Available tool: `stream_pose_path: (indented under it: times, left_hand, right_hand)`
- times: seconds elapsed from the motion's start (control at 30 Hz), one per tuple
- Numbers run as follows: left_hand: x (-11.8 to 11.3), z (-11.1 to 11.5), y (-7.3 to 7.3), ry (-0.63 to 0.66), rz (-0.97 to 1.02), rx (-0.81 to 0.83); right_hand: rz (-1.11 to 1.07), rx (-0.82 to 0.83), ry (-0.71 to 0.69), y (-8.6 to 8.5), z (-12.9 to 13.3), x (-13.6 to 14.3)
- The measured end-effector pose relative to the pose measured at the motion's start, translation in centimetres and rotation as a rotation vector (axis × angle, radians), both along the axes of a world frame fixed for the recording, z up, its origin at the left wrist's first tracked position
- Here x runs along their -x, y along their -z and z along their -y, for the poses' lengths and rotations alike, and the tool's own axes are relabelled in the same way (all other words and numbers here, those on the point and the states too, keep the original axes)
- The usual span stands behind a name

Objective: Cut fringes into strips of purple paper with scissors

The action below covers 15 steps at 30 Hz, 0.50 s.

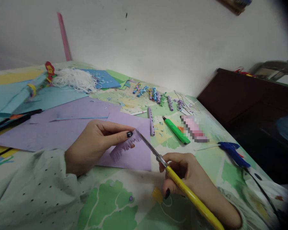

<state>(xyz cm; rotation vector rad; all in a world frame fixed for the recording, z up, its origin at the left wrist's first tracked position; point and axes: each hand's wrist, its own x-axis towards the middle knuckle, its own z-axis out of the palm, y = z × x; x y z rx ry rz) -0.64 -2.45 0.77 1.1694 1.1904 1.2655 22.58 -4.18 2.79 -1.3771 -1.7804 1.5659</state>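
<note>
My left hand (93,143) pinches a narrow strip of purple paper (121,151) between thumb and fingers. Along one side the strip is snipped into a fine fringe. In my right hand (189,172) is a pair of scissors (182,187) with yellow handles, pointing up and left. The blade tips touch or nearly touch the strip's end, just beside my left fingertips; whether the blades are apart I cannot tell. Below both hands lie large purple paper sheets (69,134). A rolled purple paper tube (151,121) with dark dots lies just beyond the scissors.
A green utility knife (176,130), a pixelated pink item (194,127) and a blue glue gun (234,154) with a cord lie on the right. Several small decorated paper rolls (155,95) sit farther back. White yarn (74,80) is heaped at the back left, near a light-blue paper roll (19,97).
</note>
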Motion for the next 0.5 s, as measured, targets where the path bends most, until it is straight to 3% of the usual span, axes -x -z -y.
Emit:
stream_pose_path:
  times: [0.5]
  left_hand:
    - [-0.01, -0.05, 0.02, 0.0, 0.01, 0.01]
  right_hand:
    - [-0.022, 0.012, 0.011, 0.3, 0.09, -0.21]
